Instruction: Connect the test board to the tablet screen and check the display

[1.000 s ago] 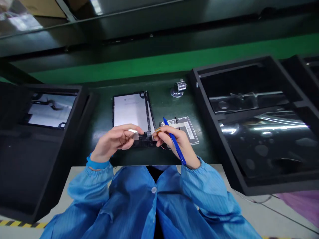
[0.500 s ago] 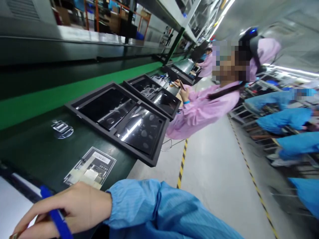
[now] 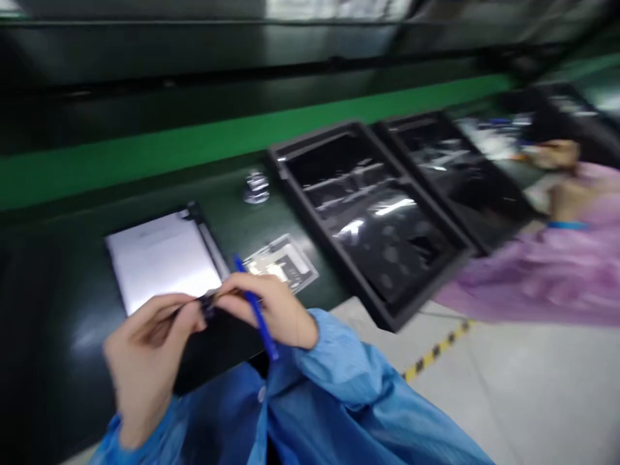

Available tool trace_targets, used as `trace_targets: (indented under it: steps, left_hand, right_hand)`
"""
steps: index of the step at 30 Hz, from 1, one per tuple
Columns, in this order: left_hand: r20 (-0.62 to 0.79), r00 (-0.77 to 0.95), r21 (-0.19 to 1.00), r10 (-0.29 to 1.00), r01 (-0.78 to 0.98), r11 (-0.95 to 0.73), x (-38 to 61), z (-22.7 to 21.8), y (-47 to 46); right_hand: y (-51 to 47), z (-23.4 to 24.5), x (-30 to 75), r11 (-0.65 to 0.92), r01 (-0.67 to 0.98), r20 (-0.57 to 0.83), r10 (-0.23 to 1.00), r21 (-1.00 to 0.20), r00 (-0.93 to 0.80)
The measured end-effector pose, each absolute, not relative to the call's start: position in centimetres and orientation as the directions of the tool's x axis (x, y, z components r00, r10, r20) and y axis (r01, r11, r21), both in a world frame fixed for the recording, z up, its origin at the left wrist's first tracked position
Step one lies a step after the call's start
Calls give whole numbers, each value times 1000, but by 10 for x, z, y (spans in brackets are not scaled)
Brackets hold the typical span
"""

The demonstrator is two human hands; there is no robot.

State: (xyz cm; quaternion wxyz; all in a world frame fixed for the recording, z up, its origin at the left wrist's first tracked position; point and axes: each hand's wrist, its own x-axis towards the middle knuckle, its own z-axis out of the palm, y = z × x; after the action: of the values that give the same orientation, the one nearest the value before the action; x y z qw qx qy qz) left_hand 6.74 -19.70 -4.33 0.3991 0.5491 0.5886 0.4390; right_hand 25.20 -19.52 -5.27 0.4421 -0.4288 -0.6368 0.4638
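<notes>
**Back on the bench: both hands meet at the panel's near edge**

Swinging away from the aisle and the row of seated workers it had faced half a second earlier, the head camera came back down to the dark bench, and the left hand (image 3: 145, 349) was in shot again. The picture was smeared by the turn.

The flat panel (image 3: 165, 261) lay left of centre on the bench, pale face up. Both hands sat at its near right corner. The right hand (image 3: 274, 313) held a blue pen (image 3: 256, 310) tucked between its fingers, slanting down towards the blue sleeve (image 3: 339, 374). Its fingertips reached left to a small dark piece (image 3: 208, 303). The left hand's fingers were curled in close to that same spot, but through the blur it could not be told whether they pinched it or only touched it.

By the look of it, this was fine fingertip work on the panel's corner. Any next move there would call for a steady gaze and a light touch.

A label card (image 3: 283, 265) lay just right of the hands, with a black tray (image 3: 368, 213) beyond it. At the far right, a co-worker's hand (image 3: 557, 155) worked at another tray.
</notes>
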Motion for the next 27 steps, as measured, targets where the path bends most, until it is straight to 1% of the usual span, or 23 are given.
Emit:
trace_targets:
  steps: [4,9,16,22,27]
  left_hand:
    - [3,-26,968,1000,250,4,72,-34,-193]
    - [-2,-1,963,1000,269,2,66,-33,-191]
    - [3,11,944,1000,330,-6,63,-35,-190]
    - [-30,56,937,998,350,8,61,-32,-189]
    - [-32,111,911,993,413,-16,58,-29,-190]
  right_hand:
    - [-186,-51,256,178,140,137,955,-974,-261]
    - [-187,-47,252,183,185,121,946,-966,-302]
    - [-187,-45,249,163,180,97,940,-970,-327]
    - [-188,-45,248,159,191,89,940,-969,-329]
    - [-189,-44,249,142,219,63,941,-965,-332]
